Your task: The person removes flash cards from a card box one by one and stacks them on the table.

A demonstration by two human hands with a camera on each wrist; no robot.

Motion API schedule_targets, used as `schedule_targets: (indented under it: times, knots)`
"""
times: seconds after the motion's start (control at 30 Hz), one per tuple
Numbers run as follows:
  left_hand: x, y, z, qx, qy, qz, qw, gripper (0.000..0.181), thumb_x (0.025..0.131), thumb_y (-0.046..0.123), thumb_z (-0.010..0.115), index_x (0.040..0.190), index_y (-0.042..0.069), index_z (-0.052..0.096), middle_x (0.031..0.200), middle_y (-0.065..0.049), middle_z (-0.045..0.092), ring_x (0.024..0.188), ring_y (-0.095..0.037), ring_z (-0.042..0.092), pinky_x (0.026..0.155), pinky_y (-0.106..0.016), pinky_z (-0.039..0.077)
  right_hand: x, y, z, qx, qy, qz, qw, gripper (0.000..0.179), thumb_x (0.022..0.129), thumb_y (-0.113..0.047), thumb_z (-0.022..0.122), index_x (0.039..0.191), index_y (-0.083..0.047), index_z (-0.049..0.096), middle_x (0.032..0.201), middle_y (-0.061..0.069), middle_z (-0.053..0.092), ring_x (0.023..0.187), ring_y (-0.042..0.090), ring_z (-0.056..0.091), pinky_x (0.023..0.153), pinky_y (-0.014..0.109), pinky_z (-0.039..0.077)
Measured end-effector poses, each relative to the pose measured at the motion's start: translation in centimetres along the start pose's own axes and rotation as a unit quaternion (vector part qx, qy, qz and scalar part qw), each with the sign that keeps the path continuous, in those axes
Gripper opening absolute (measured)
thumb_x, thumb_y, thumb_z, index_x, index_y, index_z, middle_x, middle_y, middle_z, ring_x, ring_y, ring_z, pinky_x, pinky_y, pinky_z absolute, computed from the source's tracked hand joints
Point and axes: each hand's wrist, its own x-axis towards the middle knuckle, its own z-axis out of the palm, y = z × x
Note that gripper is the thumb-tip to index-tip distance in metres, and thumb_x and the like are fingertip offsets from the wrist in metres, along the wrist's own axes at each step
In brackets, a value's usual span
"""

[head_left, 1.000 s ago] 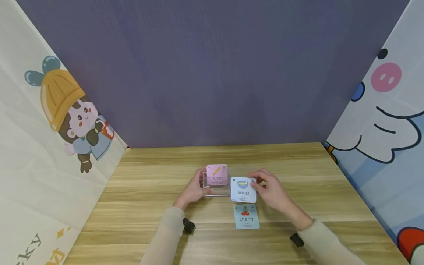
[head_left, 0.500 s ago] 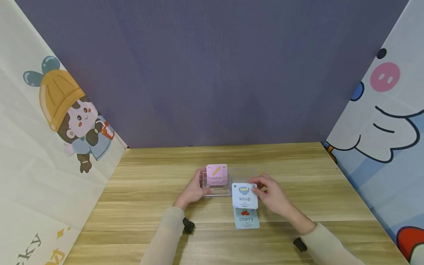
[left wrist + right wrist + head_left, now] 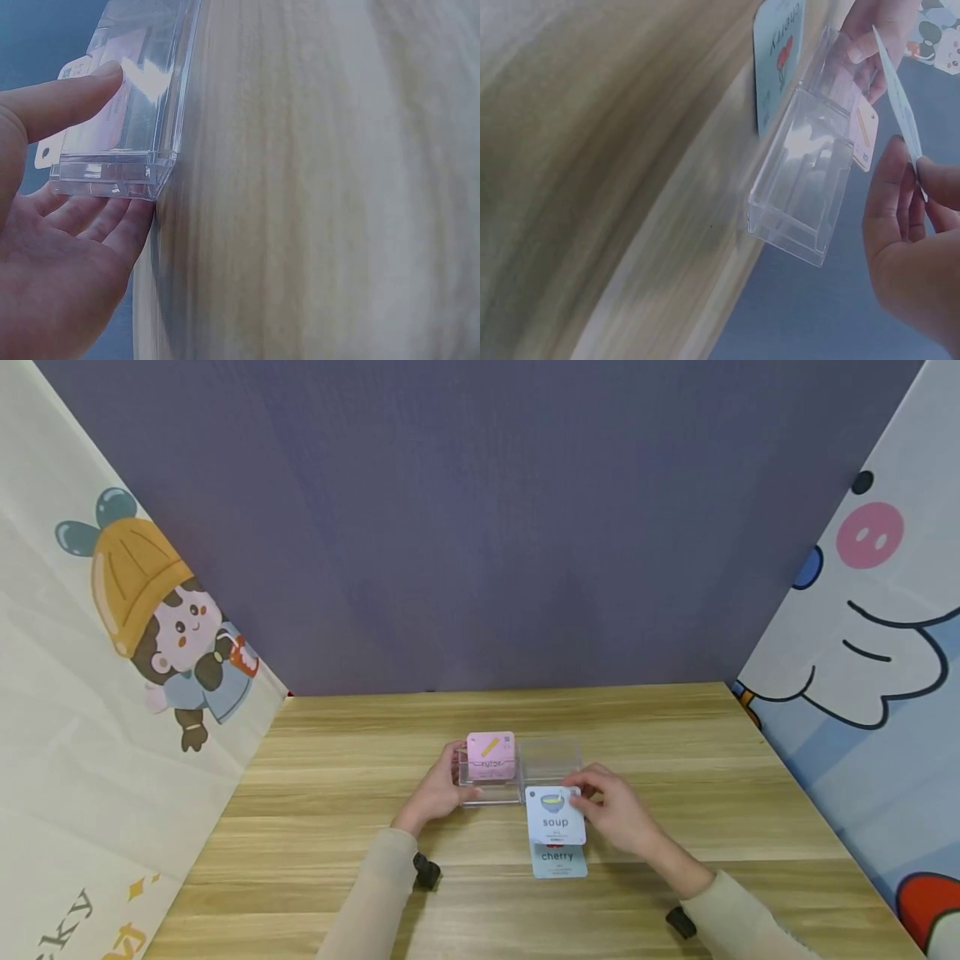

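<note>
My left hand (image 3: 437, 792) grips a clear plastic card holder (image 3: 487, 795) at its left end. In the left wrist view the thumb lies on the holder's front (image 3: 142, 124), fingers at its end wall. A pink card with a yellow ruler (image 3: 491, 745) stands in the left compartment. The right compartment (image 3: 551, 758) shows no card. My right hand (image 3: 622, 814) pinches a white "soup" card (image 3: 555, 822) at its upper right corner. In the right wrist view this card (image 3: 898, 97) is seen nearly edge-on. A light blue "cherry" card (image 3: 558, 864) lies in front, its upper part covered in the head view.
The wooden table (image 3: 337, 860) extends around both hands. A dark purple panel (image 3: 487, 527) rises along its back edge. Cartoon-printed sheets (image 3: 187, 627) stand on either side. A black strap piece (image 3: 427, 871) sits at the left wrist.
My right hand has drawn the soup card down toward the front edge, away from the holder, so it now overlaps the cherry card in the head view. The left hand and holder stay put.
</note>
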Motion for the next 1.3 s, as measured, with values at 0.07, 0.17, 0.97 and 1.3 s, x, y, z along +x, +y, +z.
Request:
schedule_targets:
  times: [0.07, 0.17, 0.97, 1.3]
  knots:
    - [0.0, -0.1, 0.0, -0.001, 0.001, 0.003, 1.0, 0.092, 0.08, 0.001, 0.082, 0.154, 0.003, 0.027, 0.143, -0.024, 0.048, 0.134, -0.044, 0.047, 0.116, -0.053, 0.035, -0.1, 0.2, 0.1, -0.004, -0.005, 0.004, 1.0, 0.024, 0.087, 0.006, 0.073, 0.11, -0.002, 0.073, 0.097, -0.002, 0.064, 0.083, 0.013, 0.06, 0.065, 0.025, 0.055]
    - [0.1, -0.1, 0.0, 0.001, 0.001, 0.003, 1.0, 0.092, 0.08, 0.001, 0.082, 0.154, 0.004, 0.027, 0.143, -0.024, 0.048, 0.135, -0.043, 0.047, 0.117, -0.052, 0.034, -0.3, 0.3, 0.3, -0.011, -0.017, 0.01, 0.9998, 0.024, 0.088, 0.005, 0.073, 0.111, -0.003, 0.073, 0.096, -0.003, 0.063, 0.084, 0.013, 0.06, 0.065, 0.024, 0.054]
    - [-0.1, 0.0, 0.0, 0.013, -0.001, -0.013, 0.9998, 0.094, 0.082, 0.004, 0.081, 0.157, 0.007, 0.025, 0.147, -0.022, 0.045, 0.137, -0.042, 0.045, 0.117, -0.051, 0.034, -0.9, 1.3, 1.6, -0.013, -0.071, 0.082, 0.994, 0.022, 0.088, 0.006, 0.069, 0.11, 0.001, 0.072, 0.092, 0.002, 0.063, 0.076, 0.014, 0.056, 0.06, 0.023, 0.052]
    - [0.0, -0.1, 0.1, 0.019, 0.0, -0.013, 0.9997, 0.093, 0.082, 0.003, 0.081, 0.156, 0.008, 0.026, 0.146, -0.022, 0.047, 0.136, -0.042, 0.047, 0.116, -0.051, 0.036, -0.9, 1.1, 2.3, -0.068, -0.07, 0.088, 0.9913, 0.019, 0.083, 0.007, 0.071, 0.101, 0.001, 0.074, 0.089, 0.003, 0.061, 0.077, 0.013, 0.053, 0.065, 0.024, 0.047]
